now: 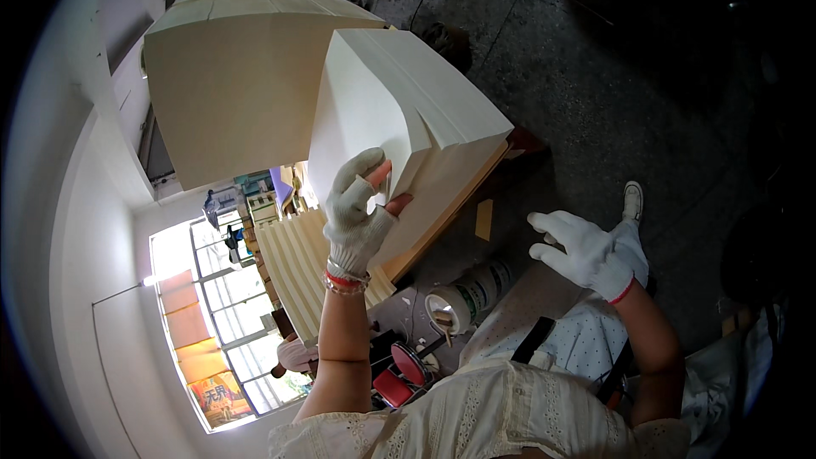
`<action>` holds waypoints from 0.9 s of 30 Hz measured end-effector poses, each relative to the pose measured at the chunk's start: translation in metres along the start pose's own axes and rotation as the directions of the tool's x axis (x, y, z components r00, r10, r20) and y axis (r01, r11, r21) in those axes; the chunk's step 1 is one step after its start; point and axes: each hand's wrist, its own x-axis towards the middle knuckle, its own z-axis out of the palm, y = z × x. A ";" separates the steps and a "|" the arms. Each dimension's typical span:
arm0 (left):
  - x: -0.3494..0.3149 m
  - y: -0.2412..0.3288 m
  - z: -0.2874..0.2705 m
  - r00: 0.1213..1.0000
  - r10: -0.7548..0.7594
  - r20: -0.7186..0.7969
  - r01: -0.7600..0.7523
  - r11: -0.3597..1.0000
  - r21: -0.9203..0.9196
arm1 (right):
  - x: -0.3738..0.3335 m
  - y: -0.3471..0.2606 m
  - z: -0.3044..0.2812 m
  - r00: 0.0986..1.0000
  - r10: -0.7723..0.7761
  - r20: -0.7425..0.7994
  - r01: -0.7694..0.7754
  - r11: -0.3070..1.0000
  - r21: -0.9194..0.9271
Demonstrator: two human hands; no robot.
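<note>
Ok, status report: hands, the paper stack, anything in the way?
Left hand gloved, fingers on the paper stack edge. Right hand open, held apart in the air. Tape roll below the stack, not blocking.

Both hands wear white knit gloves with red cuff bands, the left hand [357, 212] against a cream-white paper stack [399, 110]. The right hand [586, 251] hovers over dark grey floor [595, 76]. The blouse [476, 416] is cream eyelet lace; the tape dispenser [399, 378] is red.
</note>
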 end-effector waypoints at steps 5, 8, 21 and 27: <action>-0.001 -0.001 -0.001 1.000 0.007 0.011 -0.007 1.000 0.013 | -0.001 -0.002 0.003 1.000 -0.002 -0.011 0.002 1.000 0.003; 0.001 0.000 0.001 1.000 0.001 0.003 -0.001 1.000 -0.013 | -0.001 -0.001 0.001 1.000 -0.002 -0.005 0.002 1.000 -0.009; -0.006 -0.005 0.005 0.935 0.254 -0.248 -0.164 0.928 0.334 | 0.063 -0.106 0.034 0.986 -0.129 0.105 0.016 0.704 0.710; -0.015 0.007 0.009 0.894 0.298 -0.333 -0.241 0.949 0.204 | 0.109 -0.151 0.039 0.919 0.126 0.373 -0.390 0.422 0.818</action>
